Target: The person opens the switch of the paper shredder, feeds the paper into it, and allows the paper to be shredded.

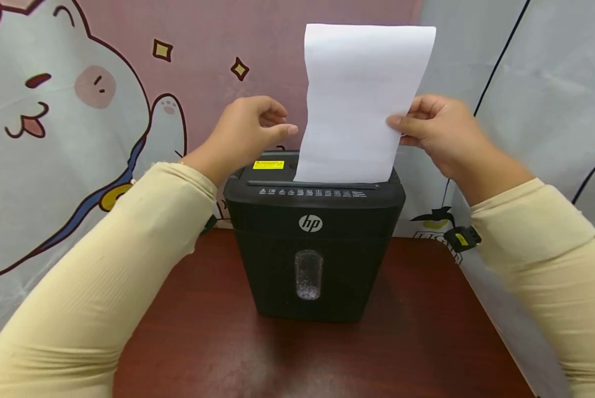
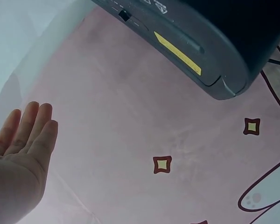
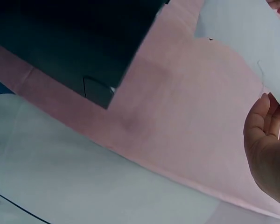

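A white sheet of paper [image 1: 359, 105] stands upright over the black HP paper shredder [image 1: 247, 221], its lower edge at the feed slot and its top curling back. My right hand [image 1: 438, 130] pinches the sheet's right edge between thumb and fingers; in the right wrist view the same hand [image 3: 270, 149] shows at the right side. Just off the sheet's left edge, my left hand [image 1: 249, 124] holds nothing. The left wrist view has that hand [image 2: 23, 158] with fingers loosely extended, apart from the shredder [image 2: 210, 51].
The shredder stands on a reddish-brown table [image 1: 203, 342]. Behind it hangs a pink and white cloth [image 1: 203, 33] with cartoon prints. A small window [image 1: 309, 275] in the shredder's front shows shredded bits. A yellow label [image 1: 268, 165] marks its top.
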Available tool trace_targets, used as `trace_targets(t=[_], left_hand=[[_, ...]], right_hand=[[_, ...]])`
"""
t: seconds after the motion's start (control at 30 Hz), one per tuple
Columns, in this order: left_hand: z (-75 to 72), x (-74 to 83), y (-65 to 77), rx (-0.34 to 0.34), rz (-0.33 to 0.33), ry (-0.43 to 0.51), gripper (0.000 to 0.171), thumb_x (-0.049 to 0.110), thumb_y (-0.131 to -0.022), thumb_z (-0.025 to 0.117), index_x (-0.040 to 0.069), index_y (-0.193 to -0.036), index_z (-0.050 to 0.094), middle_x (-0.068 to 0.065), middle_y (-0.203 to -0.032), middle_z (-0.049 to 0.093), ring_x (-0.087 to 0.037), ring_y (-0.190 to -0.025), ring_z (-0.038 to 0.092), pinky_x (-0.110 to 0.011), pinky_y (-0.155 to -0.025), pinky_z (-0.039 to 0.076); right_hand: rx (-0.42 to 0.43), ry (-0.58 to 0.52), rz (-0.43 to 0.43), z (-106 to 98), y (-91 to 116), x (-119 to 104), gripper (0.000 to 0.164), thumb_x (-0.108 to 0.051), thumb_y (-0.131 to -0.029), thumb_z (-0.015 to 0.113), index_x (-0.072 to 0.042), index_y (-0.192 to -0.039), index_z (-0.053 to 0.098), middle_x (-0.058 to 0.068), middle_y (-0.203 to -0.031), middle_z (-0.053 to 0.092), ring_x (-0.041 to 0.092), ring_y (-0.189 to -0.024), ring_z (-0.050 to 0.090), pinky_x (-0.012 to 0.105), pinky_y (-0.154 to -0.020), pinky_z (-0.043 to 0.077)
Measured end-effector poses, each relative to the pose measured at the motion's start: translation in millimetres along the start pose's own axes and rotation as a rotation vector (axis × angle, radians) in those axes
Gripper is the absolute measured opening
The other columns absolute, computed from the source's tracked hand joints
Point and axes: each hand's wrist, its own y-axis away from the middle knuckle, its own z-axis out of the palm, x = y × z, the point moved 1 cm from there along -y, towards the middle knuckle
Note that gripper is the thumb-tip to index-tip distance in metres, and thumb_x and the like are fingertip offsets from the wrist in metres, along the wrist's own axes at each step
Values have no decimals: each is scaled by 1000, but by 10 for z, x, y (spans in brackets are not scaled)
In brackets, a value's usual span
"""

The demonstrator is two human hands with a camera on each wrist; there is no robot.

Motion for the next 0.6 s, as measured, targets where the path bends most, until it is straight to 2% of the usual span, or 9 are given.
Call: trace_targets(t=[0.17,0.3,0.43,0.6], left_hand=[[39,-7,-85,4,-14,-13,41,26,-93,65,4,-127,59,-7,-119,63,-17,-109,58,-29,-94,49],[61,-24,-136,8,-26,-19,38,26,-94,64,4,-125,61,-7,-116,63,-16,-105,58,-28,-92,49],[78,-49,-183,21,-34,-22,30,24,-95,63,4,-117,64,-7,-110,64,-17,-98,57,-28,-86,49],[96,-91,-220,47,-39,-44,21,20,-96,61,3,-106,66,-8,-100,62,-19,-90,51,-29,-77,45]], right_hand=[[0,22,15,117,-61,22,6,-6,-82,76,-8,-83,70,-6,-85,72,9,-79,63,22,-66,52],[-3,95,26,195,-94,25,5,-9,-84,74,-10,-81,70,-8,-83,71,8,-79,60,21,-67,52],[-8,156,38,253,-121,25,8,-11,-87,71,-12,-80,68,-9,-80,70,9,-79,59,21,-66,52],[-11,164,58,311,-159,55,10,-12,-87,72,-13,-78,68,-9,-77,69,9,-76,59,21,-67,52]])
